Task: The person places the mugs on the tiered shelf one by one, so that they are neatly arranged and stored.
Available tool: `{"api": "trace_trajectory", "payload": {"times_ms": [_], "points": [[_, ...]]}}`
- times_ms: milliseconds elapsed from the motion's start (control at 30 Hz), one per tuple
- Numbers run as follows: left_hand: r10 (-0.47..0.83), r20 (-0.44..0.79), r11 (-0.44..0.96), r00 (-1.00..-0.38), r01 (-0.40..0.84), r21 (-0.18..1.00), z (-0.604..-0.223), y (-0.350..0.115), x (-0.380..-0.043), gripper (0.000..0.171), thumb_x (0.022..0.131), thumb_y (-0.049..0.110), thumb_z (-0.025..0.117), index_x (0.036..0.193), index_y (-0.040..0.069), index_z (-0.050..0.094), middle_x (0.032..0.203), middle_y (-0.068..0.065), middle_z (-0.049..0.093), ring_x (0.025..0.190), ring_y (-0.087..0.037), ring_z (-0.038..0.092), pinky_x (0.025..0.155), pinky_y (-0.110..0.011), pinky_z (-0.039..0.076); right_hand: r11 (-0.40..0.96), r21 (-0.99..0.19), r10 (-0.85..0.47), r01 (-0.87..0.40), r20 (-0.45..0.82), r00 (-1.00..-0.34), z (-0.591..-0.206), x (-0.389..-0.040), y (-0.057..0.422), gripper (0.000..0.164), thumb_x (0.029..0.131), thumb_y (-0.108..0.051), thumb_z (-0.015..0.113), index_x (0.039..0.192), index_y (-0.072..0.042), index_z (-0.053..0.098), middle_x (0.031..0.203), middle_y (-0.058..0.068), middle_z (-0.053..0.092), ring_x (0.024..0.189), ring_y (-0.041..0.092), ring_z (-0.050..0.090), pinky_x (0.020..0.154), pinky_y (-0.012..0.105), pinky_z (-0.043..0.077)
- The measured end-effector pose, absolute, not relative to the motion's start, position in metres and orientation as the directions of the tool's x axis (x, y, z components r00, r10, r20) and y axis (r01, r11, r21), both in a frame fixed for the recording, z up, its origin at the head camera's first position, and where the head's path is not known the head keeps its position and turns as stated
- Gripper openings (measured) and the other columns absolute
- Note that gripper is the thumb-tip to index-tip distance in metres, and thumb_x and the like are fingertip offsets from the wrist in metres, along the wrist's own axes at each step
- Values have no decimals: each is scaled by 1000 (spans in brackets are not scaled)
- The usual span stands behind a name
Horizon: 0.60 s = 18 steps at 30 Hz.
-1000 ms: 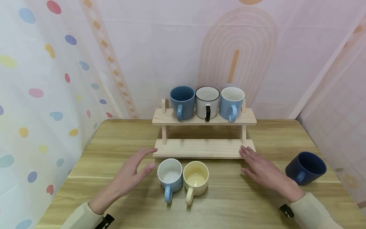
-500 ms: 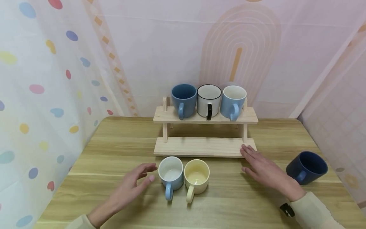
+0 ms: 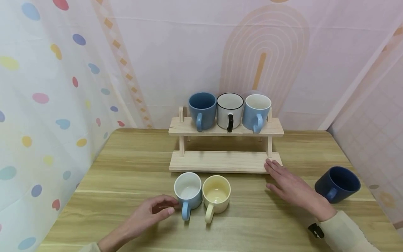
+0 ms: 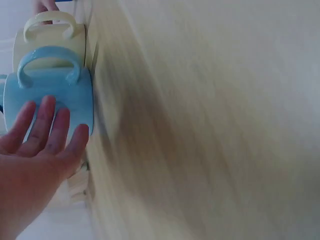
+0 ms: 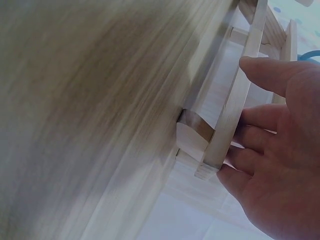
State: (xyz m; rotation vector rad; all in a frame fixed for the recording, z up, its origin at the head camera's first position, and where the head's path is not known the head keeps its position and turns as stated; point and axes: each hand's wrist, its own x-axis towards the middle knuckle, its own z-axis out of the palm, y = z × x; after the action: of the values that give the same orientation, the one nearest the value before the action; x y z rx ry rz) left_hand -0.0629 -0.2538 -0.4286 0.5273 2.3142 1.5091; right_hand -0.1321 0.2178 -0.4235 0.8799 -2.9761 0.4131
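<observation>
My left hand point(image 3: 148, 215) is at the left side of a light blue mug point(image 3: 193, 201) with a white inside, fingers loosely bent. Its fingertips reach the mug's side in the head view; firm contact I cannot tell. In the left wrist view the fingers spread before the blue mug point(image 4: 75, 100), not around it. Close beside it stands a pale yellow mug point(image 3: 220, 206), handle toward me. My right hand point(image 3: 292, 187) rests with straight fingers on the right end of the wooden shelf's lower board point(image 3: 220, 161). The right wrist view shows those fingers along the board's edge point(image 5: 235, 105).
On the upper board point(image 3: 179, 129) stand a blue mug point(image 3: 206, 117), a white mug with black rim point(image 3: 225, 117) and a light blue mug point(image 3: 250, 117). A dark navy mug point(image 3: 325, 183) is at the right, near my right wrist. Curtains surround the table point(image 3: 126, 150).
My left hand has moved down and toward the light blue mug, its fingers bending a little more. The right hand stays on the shelf. The head view shifted slightly.
</observation>
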Motion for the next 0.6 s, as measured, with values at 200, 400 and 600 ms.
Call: {"api": "trace_trajectory", "payload": {"times_ms": [200, 400, 600], "points": [[489, -113, 299, -865, 45, 953, -436, -248, -60, 30, 106, 15, 59, 131, 1, 67, 135, -17, 66, 119, -20, 65, 96, -23, 49, 807, -245, -535, -538, 83, -841, -424, -133, 218, 64, 101, -21, 70, 152, 7, 45, 161, 26, 37, 147, 46, 37, 113, 61, 38], [475, -125, 229, -871, -14, 973, -441, -240, -59, 31, 105, 15, 62, 128, -5, 66, 126, -18, 70, 111, -11, 68, 93, -22, 51, 811, -245, -529, -530, 76, -845, -424, -133, 217, 64, 101, -22, 70, 152, 7, 45, 161, 25, 37, 147, 46, 36, 113, 61, 37], [601, -141, 151, -787, -62, 987, -444, -236, -61, 33, 110, 16, 51, 135, -2, 63, 132, -15, 69, 124, -12, 63, 103, -19, 43, 812, -241, -530, -532, 78, -844, -425, -134, 218, 64, 101, -22, 70, 152, 7, 45, 161, 26, 37, 147, 46, 37, 113, 61, 38]]}}
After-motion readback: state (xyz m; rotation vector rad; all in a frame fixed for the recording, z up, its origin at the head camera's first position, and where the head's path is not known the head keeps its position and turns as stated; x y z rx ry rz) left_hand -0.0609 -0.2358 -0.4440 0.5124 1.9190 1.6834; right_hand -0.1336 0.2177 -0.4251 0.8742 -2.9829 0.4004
